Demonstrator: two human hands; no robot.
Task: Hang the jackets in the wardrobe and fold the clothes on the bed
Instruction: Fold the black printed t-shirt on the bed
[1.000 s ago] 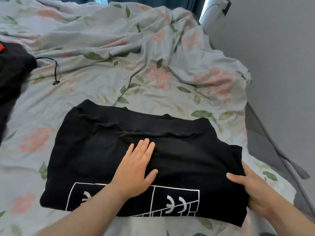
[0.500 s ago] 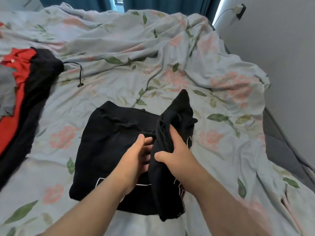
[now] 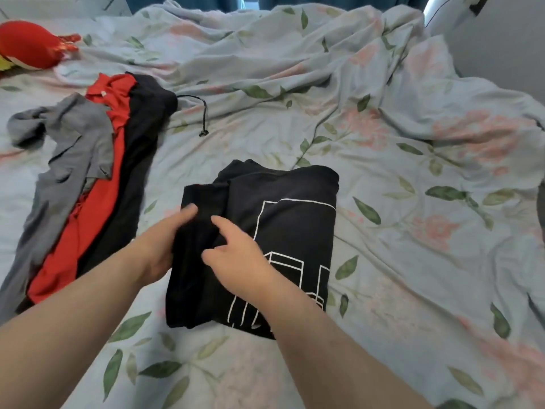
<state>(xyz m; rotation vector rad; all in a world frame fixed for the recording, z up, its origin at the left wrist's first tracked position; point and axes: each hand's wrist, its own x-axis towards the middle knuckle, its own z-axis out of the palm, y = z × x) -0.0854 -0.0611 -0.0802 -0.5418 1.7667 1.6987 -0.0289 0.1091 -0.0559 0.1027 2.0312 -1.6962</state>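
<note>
on the bed, left grip holds black shirt, right grip lies loose

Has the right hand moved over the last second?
Yes: the right hand went left, from the right edge of the black T-shirt to its left side, nearer the drawstring.

Floral-sheeted bed, grey wall at right, teal curtains behind, daylight

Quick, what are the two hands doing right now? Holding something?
Left hand: holds the left edge of the folded black T-shirt, thumb on top.
Right hand: open, fingers resting on the T-shirt.
</note>
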